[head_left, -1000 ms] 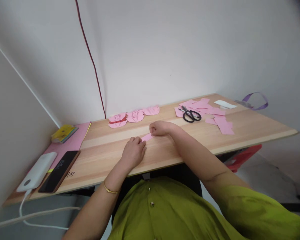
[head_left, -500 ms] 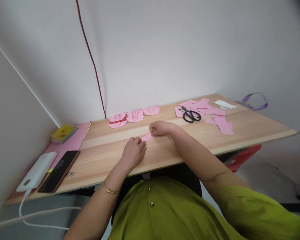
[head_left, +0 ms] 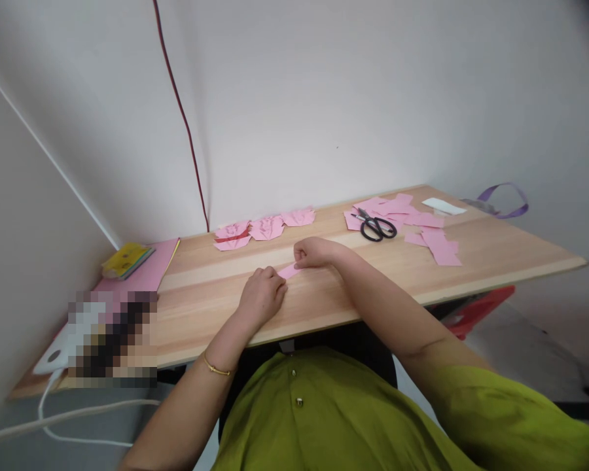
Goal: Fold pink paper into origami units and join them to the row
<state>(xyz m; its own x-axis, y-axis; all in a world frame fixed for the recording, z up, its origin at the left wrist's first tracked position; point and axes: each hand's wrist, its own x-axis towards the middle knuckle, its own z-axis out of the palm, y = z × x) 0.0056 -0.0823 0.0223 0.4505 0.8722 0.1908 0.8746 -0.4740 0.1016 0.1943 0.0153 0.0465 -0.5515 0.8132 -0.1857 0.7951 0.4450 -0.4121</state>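
Observation:
A small strip of pink paper (head_left: 288,271) lies on the wooden table between my two hands. At its near left end, my left hand (head_left: 264,293) has its fingers curled together on the paper. My right hand (head_left: 312,252) is closed like a fist, thumb and finger pinching the strip's far right end. Behind the hands, several folded pink paper pieces (head_left: 267,227) stand in a row by the wall. To the right, black-handled scissors (head_left: 378,229) rest on a pile of pink paper pieces (head_left: 399,206).
On the left are a larger pink sheet (head_left: 150,271) with a yellow packet (head_left: 127,260) on it, and a white device (head_left: 53,356) with a cable, beside a blurred-out patch. A white strip (head_left: 444,206) and a purple strap (head_left: 513,203) are at the right end of the table (head_left: 510,245).
Both hands keep almost the same place and hold on the pink strip. The whole view has shifted very slightly, and a patch at the left is now pixelated.

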